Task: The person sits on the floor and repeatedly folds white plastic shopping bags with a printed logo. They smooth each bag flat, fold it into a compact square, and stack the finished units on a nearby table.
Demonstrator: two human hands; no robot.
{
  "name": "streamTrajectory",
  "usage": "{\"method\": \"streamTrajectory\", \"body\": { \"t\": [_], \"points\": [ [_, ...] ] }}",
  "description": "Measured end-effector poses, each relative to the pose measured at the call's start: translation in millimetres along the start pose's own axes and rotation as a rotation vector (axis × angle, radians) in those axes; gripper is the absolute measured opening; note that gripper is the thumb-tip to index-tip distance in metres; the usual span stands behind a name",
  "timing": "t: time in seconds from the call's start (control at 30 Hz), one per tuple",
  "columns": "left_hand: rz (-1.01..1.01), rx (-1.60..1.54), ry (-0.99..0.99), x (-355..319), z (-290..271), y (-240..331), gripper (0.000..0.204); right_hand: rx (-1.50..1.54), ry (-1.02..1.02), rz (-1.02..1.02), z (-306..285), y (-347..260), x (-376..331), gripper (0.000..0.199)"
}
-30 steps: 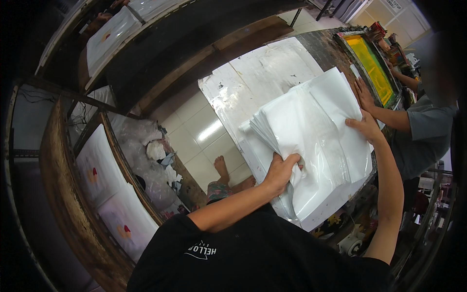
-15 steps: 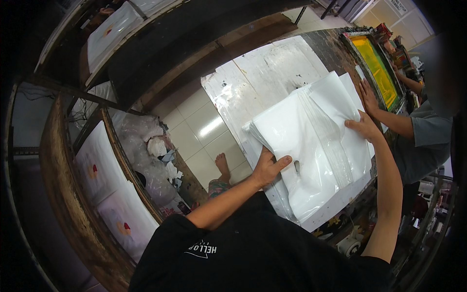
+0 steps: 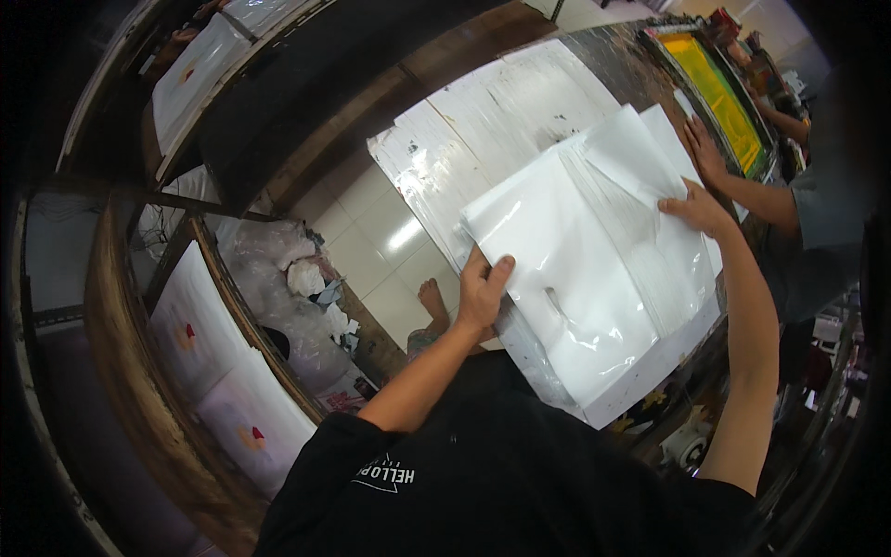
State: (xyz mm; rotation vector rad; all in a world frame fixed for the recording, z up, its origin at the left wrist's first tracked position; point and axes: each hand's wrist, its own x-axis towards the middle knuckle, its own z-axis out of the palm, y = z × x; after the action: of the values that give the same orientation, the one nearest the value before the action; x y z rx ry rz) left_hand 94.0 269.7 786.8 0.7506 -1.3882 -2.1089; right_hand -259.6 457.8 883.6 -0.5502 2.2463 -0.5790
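A thick stack of glossy white plastic bags (image 3: 575,269) lies slanted in front of me, with a slot like a die-cut handle hole near its lower left. My left hand (image 3: 484,290) closes on the stack's left edge, thumb on top and fingers tucked partly out of sight beneath. On the far right side, my right hand (image 3: 698,209) grips the edge of the bags with its thumb over the top sheet; the other fingers are partly hidden. The upper sheets are fanned and ridged between my hands. Under them is a white, stained board (image 3: 501,102) on the table.
A co-worker's hand (image 3: 707,153) rests close to my right hand, beside a framed screen (image 3: 715,97) with yellow-green mesh. Printed white sheets (image 3: 246,408) lie on a wooden rack at left. Clear plastic and scraps (image 3: 302,278) are heaped on the floor nearby.
My left hand has slid up and left along the edge of the bags. The top sheets lie flatter near it. My right hand keeps its grip.
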Motion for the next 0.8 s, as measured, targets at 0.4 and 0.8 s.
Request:
{"method": "streamTrajectory", "body": {
  "t": [0.4, 0.8],
  "points": [
    [-0.211, -0.32, 0.111, 23, -1, 9, 0.064, -0.049, -0.022, -0.059, -6, 13, 11, 0.07],
    [-0.043, -0.046, 0.06, 21, -1, 1, 0.062, -0.575, -0.023, 0.052, -28, 9, 13, 0.11]
  ]
}}
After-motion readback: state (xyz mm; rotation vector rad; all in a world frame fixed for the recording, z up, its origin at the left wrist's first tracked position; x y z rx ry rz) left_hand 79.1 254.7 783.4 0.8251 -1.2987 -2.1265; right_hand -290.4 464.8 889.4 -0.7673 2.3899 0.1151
